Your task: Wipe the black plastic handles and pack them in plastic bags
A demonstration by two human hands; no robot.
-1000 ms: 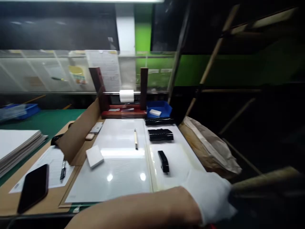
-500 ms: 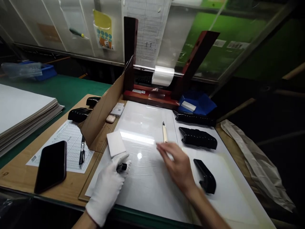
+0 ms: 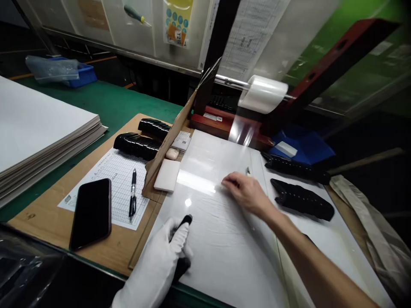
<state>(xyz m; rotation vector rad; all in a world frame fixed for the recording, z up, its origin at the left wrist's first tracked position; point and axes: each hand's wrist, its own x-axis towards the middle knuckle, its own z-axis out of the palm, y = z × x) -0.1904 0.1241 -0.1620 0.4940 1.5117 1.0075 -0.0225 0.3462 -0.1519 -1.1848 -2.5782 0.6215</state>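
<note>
My left hand (image 3: pixel 170 252), in a white glove, is wrapped round a glossy black plastic part (image 3: pixel 184 222); its ends show above and below my fingers. My bare right hand (image 3: pixel 244 190) is over the white work surface (image 3: pixel 212 239), its fingertips drawn together; whatever they pinch, if anything, is hidden. Just behind it shows the tip of a craft knife (image 3: pixel 248 171), the rest covered by the hand. To the right lie black ribbed parts (image 3: pixel 303 199), and another is mostly hidden by my right forearm. A white pad (image 3: pixel 167 175) lies at the surface's left edge.
A roll of clear film (image 3: pixel 265 94) sits on a rod in a dark red stand, a strip hanging down. A cardboard divider (image 3: pixel 173 132) stands at left, near more black parts (image 3: pixel 138 145), a phone (image 3: pixel 91 214), a pen (image 3: pixel 132 196) and a blue bin (image 3: pixel 302 145) at back right.
The view has shifted. My left hand has drawn back towards the front edge with the black part; the white pad lies closer to the divider. My right hand has moved forward, covering most of the knife.
</note>
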